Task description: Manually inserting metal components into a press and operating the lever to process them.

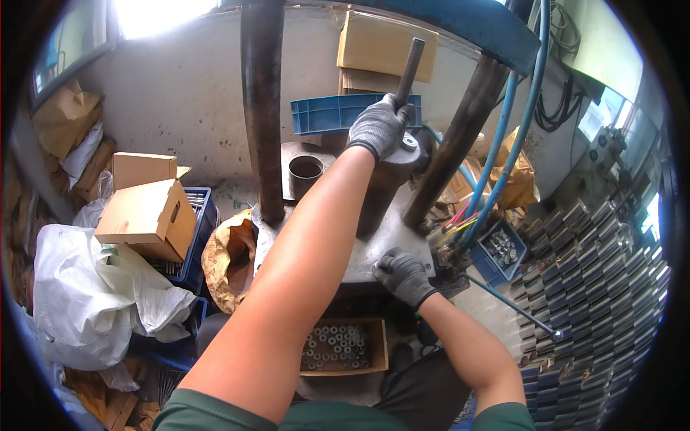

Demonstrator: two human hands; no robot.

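My left hand [381, 128], in a grey knit glove, reaches far forward with its fingers wrapped around a dark metal rod [411, 68]. The rod slants upward above the fist. Just beneath is the round metal block [392, 172] of a press, with a bolt head [410, 142] on top. My right hand [405, 276], gloved too, rests nearer to me at the front of the press's grey base plate [359, 260]. Its fingers are curled together, and a tiny pale spot shows at their tips; what they hold is hidden.
Dark steel columns [262, 108] flank the work area. An open carton of metal rings [377, 345] sits below the plate. Left are a cardboard box [144, 219] and white sacking [79, 287]. Blue hoses [503, 161], a lever [514, 309] and stacked metal bars [596, 287] are right.
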